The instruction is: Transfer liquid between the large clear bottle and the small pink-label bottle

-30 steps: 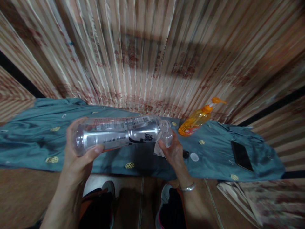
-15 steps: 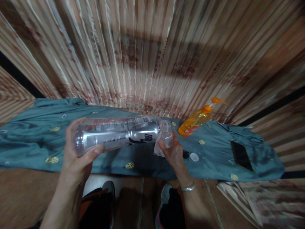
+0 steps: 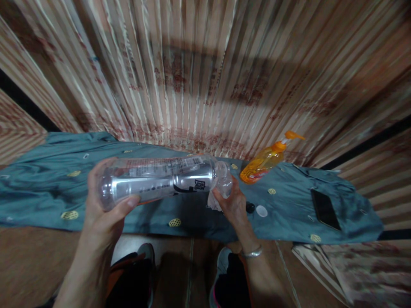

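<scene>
Change since earlier frame: hardly anything moving; bottle staying level, both hands keeping the same grips.
Left fingers: wrapping the base end of the clear plastic bottle [image 3: 160, 182], thumb pressing on the near side, left hand [image 3: 102, 209] carrying most of the weight.
Right fingers: pinching round the bottle's neck, with a scrap of white cloth or tissue [image 3: 213, 201] tucked under the right hand [image 3: 233, 205]; exact contact at the mouth hard to tell.
Bottle position: lying sideways in mid-air above the near edge of the blue cloth [image 3: 48, 192], base to the left, neck to the right; likely being held flat so the neck end can be worked on.
Caps: one black cap [image 3: 250, 208] and one white cap [image 3: 262, 211] lying side by side on the cloth, just right of the right hand, seemingly being kept within reach.
Farther out: one orange pump bottle [image 3: 265, 162] standing at the far right; one dark phone [image 3: 325, 209] lying flat, well to the right.
Count: one clear bottle, two caps, one pump bottle, one phone.
</scene>
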`<state>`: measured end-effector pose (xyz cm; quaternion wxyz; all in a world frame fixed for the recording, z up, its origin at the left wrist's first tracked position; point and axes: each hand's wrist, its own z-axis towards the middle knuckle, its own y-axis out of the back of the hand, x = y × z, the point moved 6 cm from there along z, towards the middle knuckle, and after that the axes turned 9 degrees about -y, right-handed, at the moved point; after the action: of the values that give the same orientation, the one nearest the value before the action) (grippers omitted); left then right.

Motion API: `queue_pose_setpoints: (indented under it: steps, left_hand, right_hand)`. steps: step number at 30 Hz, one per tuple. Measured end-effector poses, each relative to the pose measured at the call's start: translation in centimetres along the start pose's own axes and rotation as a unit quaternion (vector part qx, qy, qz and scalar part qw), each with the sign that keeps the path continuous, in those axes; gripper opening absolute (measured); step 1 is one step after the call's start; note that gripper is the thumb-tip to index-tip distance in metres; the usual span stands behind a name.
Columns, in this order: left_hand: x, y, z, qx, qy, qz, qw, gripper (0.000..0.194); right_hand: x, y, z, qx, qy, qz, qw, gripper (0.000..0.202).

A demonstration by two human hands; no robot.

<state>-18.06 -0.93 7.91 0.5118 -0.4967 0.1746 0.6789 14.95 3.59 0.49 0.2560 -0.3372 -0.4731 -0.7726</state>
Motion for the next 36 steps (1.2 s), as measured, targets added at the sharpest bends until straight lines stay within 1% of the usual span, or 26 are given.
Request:
queue_pose_setpoints:
  steps: [4,9,16,21,25,29,34,36]
  left_hand:
    - [-0.07,-0.02,0.02,0.005,-0.009,0.005,1.0,0.087]
    - [-0.21,-0.25,0.03,0.014,-0.009,0.022,1.0,0.086]
    - [-0.22,-0.23,-0.06,0.006,-0.002,0.011,1.0,0.087]
    - [-0.14,-0.04,-0.08,-0.001,0.002,0.009,1.0,0.087]
    - [-0.13,-0.07,0.03,-0.002,0.001,0.01,1.0,0.088]
    - [-0.16,-0.14,0.05,0.011,-0.008,0.024,1.0,0.087]
    - [-0.22,-0.07,-0.05,0.031,-0.042,0.045,0.998,0.085]
    - [-0.24,-0.09,-0.09,0.033,-0.045,0.045,0.997,0.085]
  right_hand:
    - [0.2,0.14,-0.01,0.004,-0.01,-0.004,1.0,0.056]
    - [0.2,0.16,-0.03,0.001,-0.011,-0.012,1.0,0.06]
    - [0.15,0.1,-0.03,0.0,0.003,-0.002,1.0,0.056]
    - [0.06,0.11,0.07,0.008,-0.013,-0.002,1.0,0.055]
    - [0.23,0.12,0.09,0.009,-0.001,0.001,1.0,0.056]
    - [0.14,0.11,0.09,-0.003,0.01,0.001,1.0,0.056]
    - [-0.12,-0.08,0.05,-0.013,0.025,-0.013,1.0,0.058]
    - [-0.27,-0.16,0.05,-0.013,0.022,-0.018,1.0,0.059]
